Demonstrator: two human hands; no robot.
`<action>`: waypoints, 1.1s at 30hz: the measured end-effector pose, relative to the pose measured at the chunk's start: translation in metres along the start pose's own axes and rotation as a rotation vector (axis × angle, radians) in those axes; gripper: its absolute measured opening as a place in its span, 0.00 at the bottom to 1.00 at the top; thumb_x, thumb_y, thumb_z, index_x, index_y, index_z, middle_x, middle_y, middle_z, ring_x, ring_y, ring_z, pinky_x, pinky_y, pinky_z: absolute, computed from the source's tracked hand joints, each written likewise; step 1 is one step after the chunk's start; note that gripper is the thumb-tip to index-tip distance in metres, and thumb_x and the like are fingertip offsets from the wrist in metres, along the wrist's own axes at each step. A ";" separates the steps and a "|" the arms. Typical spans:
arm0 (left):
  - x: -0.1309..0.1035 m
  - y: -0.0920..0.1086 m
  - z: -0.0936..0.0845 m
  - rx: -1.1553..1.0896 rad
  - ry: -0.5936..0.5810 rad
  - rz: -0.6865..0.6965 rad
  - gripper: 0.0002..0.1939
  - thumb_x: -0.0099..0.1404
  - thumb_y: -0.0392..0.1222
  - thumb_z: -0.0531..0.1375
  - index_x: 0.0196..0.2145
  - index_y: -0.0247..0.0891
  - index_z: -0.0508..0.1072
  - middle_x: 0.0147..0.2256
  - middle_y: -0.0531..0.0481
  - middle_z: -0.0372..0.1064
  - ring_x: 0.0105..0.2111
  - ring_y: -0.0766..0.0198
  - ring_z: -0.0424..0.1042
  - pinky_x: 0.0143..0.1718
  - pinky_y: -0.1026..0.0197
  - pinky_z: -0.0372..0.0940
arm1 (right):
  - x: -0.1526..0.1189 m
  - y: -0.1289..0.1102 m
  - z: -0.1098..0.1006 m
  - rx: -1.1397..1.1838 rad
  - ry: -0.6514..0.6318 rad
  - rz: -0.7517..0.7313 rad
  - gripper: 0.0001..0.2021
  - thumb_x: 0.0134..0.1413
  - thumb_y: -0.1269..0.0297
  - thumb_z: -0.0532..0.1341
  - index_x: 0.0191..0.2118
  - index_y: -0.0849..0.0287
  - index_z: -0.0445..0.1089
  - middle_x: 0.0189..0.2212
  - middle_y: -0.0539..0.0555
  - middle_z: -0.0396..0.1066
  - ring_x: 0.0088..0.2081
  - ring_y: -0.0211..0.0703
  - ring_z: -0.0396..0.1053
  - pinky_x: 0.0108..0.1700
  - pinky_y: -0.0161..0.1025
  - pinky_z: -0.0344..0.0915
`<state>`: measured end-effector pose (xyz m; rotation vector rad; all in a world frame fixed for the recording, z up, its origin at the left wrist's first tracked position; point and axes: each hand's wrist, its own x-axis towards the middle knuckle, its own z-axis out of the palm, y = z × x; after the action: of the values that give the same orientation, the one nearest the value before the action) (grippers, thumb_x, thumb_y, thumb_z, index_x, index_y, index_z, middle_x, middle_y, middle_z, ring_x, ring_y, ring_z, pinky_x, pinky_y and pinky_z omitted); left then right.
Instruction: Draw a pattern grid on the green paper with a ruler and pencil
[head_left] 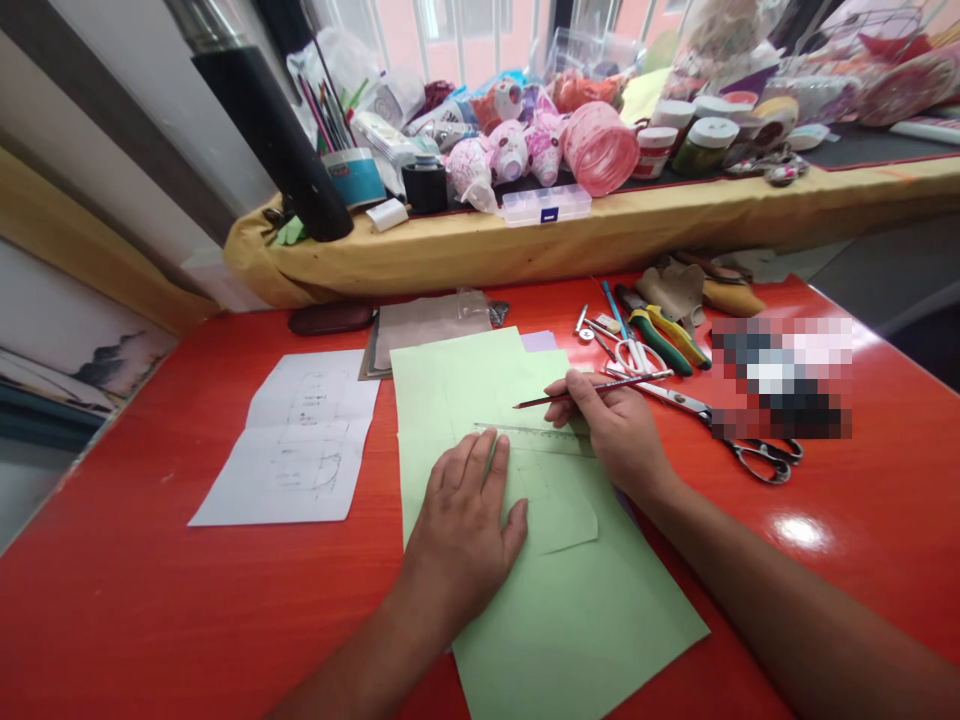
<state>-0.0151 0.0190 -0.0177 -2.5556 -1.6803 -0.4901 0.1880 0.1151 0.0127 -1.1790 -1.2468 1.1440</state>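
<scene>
My left hand [466, 515] lies flat on the light green paper [585, 630], its fingers stretched out and the fingertips at the left end of a clear ruler [534, 436]. In my right hand [619, 425] a dark pencil [547, 398] is pinched, its tip pointing left just above the ruler. Whether the tip touches the paper I cannot tell. The ruler's right end is hidden by my right hand. Faint pencil lines show on the green paper, which lies in overlapping sheets.
A white sheet with a drawn pattern [300, 440] lies at the left. To the right are large scissors [701, 408], pliers [667, 340] and white-handled scissors [637, 355]. A black flask [277, 140] and several jars stand on the ledge behind.
</scene>
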 end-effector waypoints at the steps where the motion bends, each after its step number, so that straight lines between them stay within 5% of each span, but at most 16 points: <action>1: 0.000 0.000 0.000 -0.001 0.000 -0.002 0.29 0.81 0.44 0.52 0.74 0.31 0.60 0.71 0.35 0.63 0.72 0.44 0.60 0.72 0.39 0.58 | 0.000 0.000 0.000 0.000 -0.002 0.001 0.26 0.66 0.36 0.66 0.36 0.58 0.82 0.25 0.54 0.81 0.29 0.44 0.76 0.37 0.42 0.75; 33: 0.001 0.000 0.000 0.024 -0.011 0.012 0.29 0.80 0.45 0.52 0.73 0.29 0.61 0.70 0.35 0.65 0.71 0.44 0.62 0.71 0.40 0.59 | -0.002 0.002 0.001 -0.043 -0.036 -0.028 0.27 0.66 0.35 0.65 0.36 0.56 0.82 0.26 0.54 0.80 0.28 0.45 0.77 0.36 0.42 0.75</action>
<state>-0.0148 0.0204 -0.0176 -2.5547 -1.6622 -0.4528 0.1873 0.1133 0.0107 -1.1736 -1.3168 1.1278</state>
